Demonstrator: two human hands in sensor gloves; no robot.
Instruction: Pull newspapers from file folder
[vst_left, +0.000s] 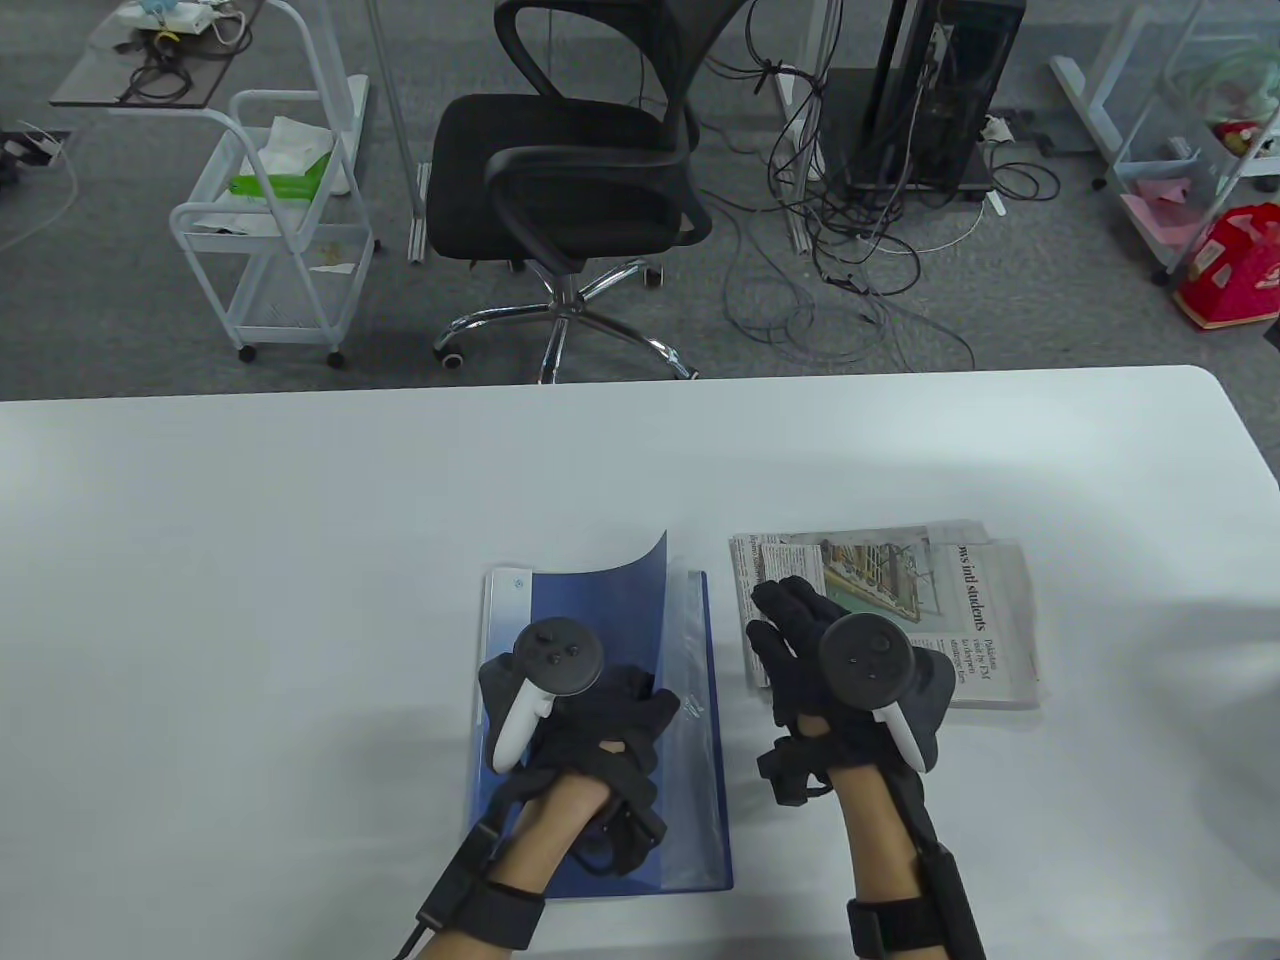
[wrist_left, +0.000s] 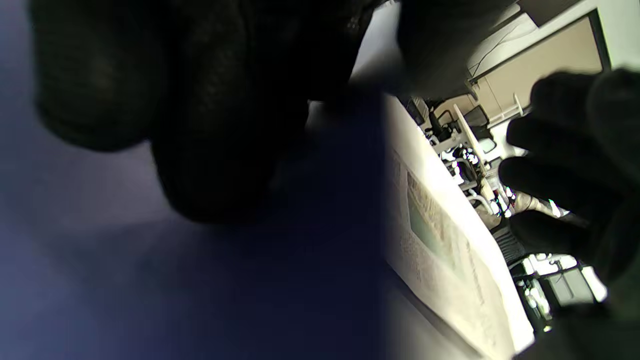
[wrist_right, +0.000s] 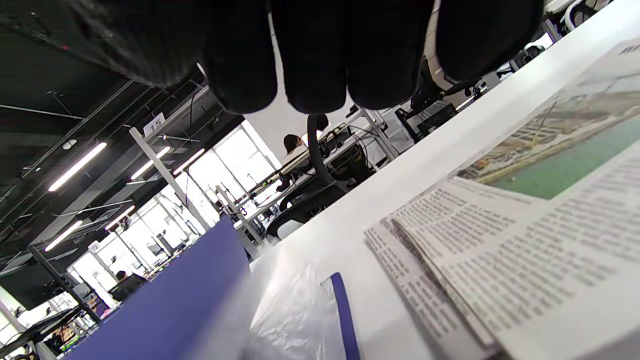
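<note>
**Inspector:** Blue plastic, the file folder (vst_left: 600, 720). Status?

**Me:** Its cover is curled up. My left hand (vst_left: 590, 730) rests on the clear sleeve inside; how the fingers lie, I cannot tell. The newspapers (vst_left: 890, 610) lie outside, at three o'clock of it on the surface (vst_left: 250, 560), my right hand (vst_left: 810, 660) flat on them, fingers together.

**Inspector:** Advice?

**Me:** Pin the folder and slide the papers clear. Whether any sheets remain inside is hidden.

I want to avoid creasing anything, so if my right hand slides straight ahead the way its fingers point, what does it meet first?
The right hand already lies over the left edge of the newspapers, fingers pointing toward the far side. Going straight on, it would probably just cross more newspaper, then bare table. Whether it touches the paper is unclear.
</note>
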